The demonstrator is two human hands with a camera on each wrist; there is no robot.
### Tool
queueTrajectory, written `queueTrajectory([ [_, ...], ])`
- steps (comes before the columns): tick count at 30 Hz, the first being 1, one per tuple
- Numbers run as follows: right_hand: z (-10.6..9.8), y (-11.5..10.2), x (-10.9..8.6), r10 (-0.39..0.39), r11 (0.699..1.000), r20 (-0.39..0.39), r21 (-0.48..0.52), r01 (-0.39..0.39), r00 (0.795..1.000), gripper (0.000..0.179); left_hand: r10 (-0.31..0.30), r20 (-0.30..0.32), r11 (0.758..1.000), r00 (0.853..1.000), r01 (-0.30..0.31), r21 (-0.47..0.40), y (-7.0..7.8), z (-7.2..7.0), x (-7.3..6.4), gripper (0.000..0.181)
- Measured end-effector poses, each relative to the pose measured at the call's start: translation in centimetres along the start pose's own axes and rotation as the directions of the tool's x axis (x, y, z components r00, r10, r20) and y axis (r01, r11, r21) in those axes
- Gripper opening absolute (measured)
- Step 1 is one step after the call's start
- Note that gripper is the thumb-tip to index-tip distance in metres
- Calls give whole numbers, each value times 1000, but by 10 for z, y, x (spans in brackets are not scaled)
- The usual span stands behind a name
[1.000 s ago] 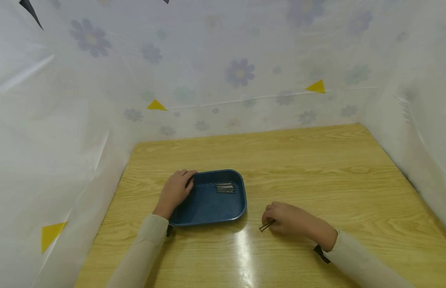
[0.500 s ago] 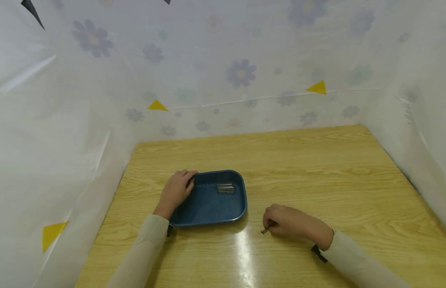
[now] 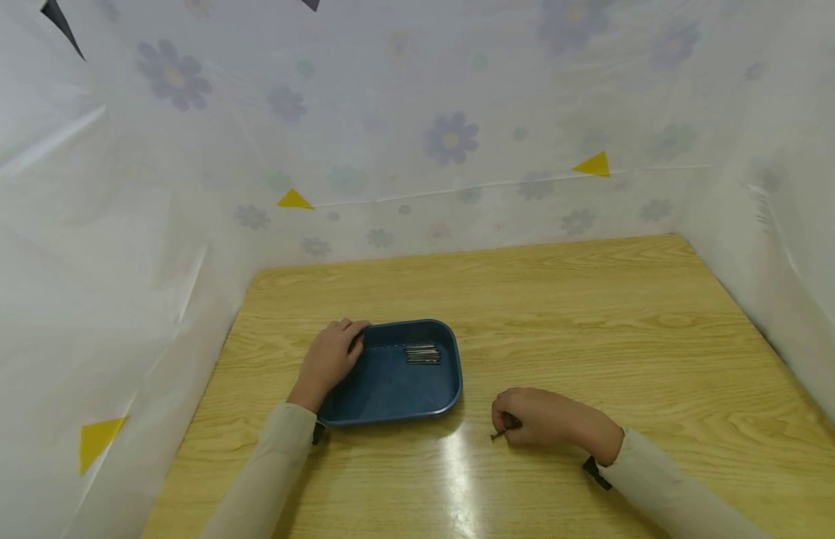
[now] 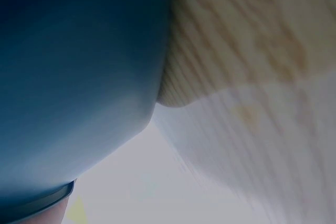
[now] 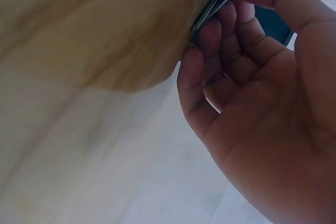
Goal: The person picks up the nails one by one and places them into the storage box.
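Note:
A blue rectangular tray (image 3: 390, 393) lies on the wooden table, with several slim metal nails (image 3: 423, 353) lined up side by side near its far right corner. My left hand (image 3: 328, 361) grips the tray's left end, its fingers over the rim. To the right of the tray, my right hand (image 3: 548, 421) is low over the table and pinches a few nails (image 3: 498, 435) between thumb and fingertips. Seen from the right wrist, the nails (image 5: 212, 6) are gathered between the thumb and the curled fingers. The left wrist view is mostly filled by the tray's outer wall (image 4: 79, 87).
The wood-grain table (image 3: 559, 314) is walled in at the back and sides by pale plastic sheeting (image 3: 390, 150) with a flower print. Yellow tape pieces (image 3: 594, 164) mark the sheeting. A bright light reflection shows on the tabletop in front of the tray.
My right hand has dipped slightly toward the near edge, and less of the nails sticks out past its fingers. The left hand and the tray stay in place.

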State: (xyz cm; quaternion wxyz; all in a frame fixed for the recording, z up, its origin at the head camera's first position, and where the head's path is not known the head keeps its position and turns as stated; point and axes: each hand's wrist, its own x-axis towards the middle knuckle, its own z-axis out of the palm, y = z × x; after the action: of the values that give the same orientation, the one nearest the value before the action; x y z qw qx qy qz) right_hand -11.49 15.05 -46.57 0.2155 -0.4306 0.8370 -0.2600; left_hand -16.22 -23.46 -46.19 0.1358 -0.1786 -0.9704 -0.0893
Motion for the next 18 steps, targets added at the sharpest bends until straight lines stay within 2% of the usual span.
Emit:
queueTrajectory([
  [8, 1, 5, 2, -18, 999, -42, 42, 20, 999, 14, 8, -11, 1000, 1000, -8, 0, 0, 1, -1, 31],
  [18, -20, -5, 7, -6, 999, -120, 49, 12, 993, 10, -6, 1, 1000, 1000, 6, 0, 1, 0, 0, 32],
])
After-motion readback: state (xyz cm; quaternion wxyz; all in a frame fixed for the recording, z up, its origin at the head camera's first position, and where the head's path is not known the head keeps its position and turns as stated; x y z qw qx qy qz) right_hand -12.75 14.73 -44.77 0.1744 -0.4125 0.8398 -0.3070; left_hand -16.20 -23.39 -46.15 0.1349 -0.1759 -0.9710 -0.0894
